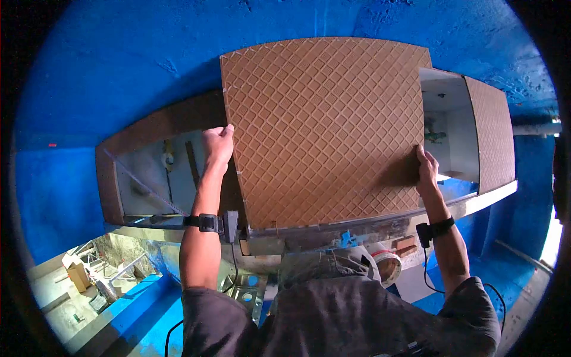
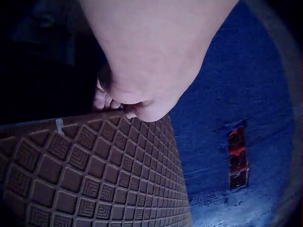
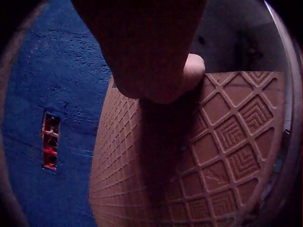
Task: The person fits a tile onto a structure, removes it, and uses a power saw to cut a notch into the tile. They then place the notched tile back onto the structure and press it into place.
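Blue rough wall (image 1: 119,53) behind; brown cabinet (image 1: 107,178) with open compartments. Left hand (image 1: 217,143) curls its fingers round the panel's (image 1: 324,131) left edge; right hand (image 1: 426,169) grips the right edge low, thumb on the face. Judged step: seating the panel on the ledge (image 1: 357,223); keep both grips level and the bottom edge flat. Panel: large, square, brown, embossed diamond grid, upright before the cabinet.

Panel (image 1: 321,131) stands on ledge (image 1: 380,223), betw. both hands, before cabinet (image 1: 458,128).
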`<state>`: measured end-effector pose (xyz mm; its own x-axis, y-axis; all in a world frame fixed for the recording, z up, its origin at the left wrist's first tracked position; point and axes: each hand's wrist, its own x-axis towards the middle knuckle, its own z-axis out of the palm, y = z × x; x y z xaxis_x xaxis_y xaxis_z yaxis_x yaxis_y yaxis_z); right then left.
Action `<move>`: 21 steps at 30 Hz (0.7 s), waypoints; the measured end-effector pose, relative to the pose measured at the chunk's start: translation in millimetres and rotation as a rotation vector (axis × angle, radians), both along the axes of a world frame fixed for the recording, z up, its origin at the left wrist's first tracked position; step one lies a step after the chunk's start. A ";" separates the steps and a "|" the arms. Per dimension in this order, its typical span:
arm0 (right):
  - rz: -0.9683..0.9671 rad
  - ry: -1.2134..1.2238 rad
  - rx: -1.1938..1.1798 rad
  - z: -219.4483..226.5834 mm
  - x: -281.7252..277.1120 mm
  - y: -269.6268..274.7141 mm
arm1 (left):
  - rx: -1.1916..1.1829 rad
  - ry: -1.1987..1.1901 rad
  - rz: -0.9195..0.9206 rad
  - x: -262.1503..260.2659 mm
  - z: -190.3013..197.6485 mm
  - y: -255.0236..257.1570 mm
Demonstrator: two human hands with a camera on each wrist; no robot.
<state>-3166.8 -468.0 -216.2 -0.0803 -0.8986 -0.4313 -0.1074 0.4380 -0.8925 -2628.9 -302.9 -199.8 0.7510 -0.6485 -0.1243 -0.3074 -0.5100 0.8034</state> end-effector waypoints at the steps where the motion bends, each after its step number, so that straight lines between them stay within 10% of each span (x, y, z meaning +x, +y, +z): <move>1: -0.004 -0.026 -0.029 -1.7 1.5 -0.5 | 0.000 0.001 -0.001 -3.1 7.9 -0.3; 21: 0.004 0.006 -0.010 9.1 2.5 0.3 | 0.122 0.052 0.038 5.7 -5.1 0.7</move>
<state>-3164.3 -467.7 -207.1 -0.0788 -0.9031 -0.4222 -0.1144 0.4289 -0.8961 -2623.2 -302.2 -204.9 0.7654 -0.5971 -0.2399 -0.2456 -0.6157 0.7487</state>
